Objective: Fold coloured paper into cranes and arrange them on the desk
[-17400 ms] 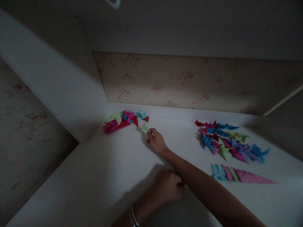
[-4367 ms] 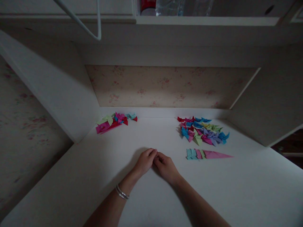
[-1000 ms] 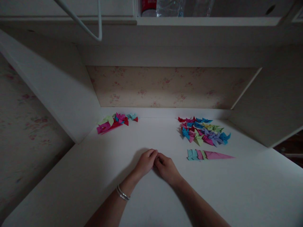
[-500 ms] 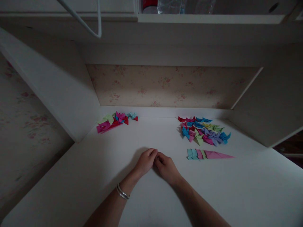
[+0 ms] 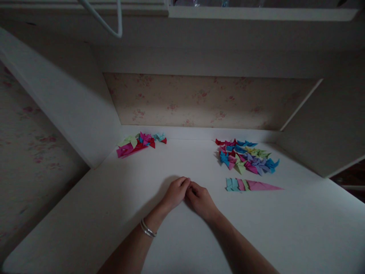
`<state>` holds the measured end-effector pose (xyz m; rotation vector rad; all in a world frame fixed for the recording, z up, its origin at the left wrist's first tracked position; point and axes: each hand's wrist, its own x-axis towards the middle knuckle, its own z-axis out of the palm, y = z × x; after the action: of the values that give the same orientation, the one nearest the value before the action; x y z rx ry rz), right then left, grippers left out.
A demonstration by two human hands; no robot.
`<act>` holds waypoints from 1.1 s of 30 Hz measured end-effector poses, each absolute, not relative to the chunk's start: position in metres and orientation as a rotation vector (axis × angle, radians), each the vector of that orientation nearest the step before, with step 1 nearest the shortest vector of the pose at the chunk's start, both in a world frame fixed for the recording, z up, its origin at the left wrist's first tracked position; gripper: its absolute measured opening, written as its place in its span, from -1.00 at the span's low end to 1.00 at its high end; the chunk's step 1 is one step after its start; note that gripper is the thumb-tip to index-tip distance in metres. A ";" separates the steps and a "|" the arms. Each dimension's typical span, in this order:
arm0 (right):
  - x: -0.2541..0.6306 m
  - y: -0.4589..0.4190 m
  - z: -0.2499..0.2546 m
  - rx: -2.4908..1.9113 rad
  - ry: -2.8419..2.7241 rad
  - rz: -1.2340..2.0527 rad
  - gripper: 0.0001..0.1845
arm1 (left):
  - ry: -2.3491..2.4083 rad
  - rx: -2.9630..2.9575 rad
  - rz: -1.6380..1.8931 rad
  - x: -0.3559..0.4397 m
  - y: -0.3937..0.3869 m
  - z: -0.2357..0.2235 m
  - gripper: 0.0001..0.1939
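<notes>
Paper piles (image 5: 245, 156) sit near back edge (image 5: 189, 139), beyond hands (image 5: 200, 199)

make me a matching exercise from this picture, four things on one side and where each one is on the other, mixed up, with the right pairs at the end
Things
1. smaller heap of folded multicoloured paper
2. larger cluster of folded multicoloured paper
3. flat, pointed row of teal, pink and green folded paper
4. two thin silver-coloured bangles

Places
A. right of the bare right hand, on the near side of the larger cluster
B. around the wrist of the bare left hand
C. at the back right of the white tabletop
D. at the tabletop's back left

Pairs: 1-D, 2-C, 3-A, 4-B
</notes>
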<state>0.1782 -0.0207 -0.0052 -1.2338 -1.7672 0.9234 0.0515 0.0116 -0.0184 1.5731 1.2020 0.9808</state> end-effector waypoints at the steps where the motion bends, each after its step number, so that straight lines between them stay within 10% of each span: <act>1: 0.178 -0.020 -0.006 -1.231 -1.769 0.919 -0.79 | 1.193 1.582 0.992 0.051 0.012 -0.018 -0.65; 33: 0.177 -0.022 -0.003 -1.238 -1.778 0.900 -0.77 | 1.213 1.586 0.972 0.051 0.010 -0.016 -0.63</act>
<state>0.1774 -0.0220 -0.0030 -1.2379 -1.7785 0.8996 0.0513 0.0105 -0.0160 1.5858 1.2126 0.9722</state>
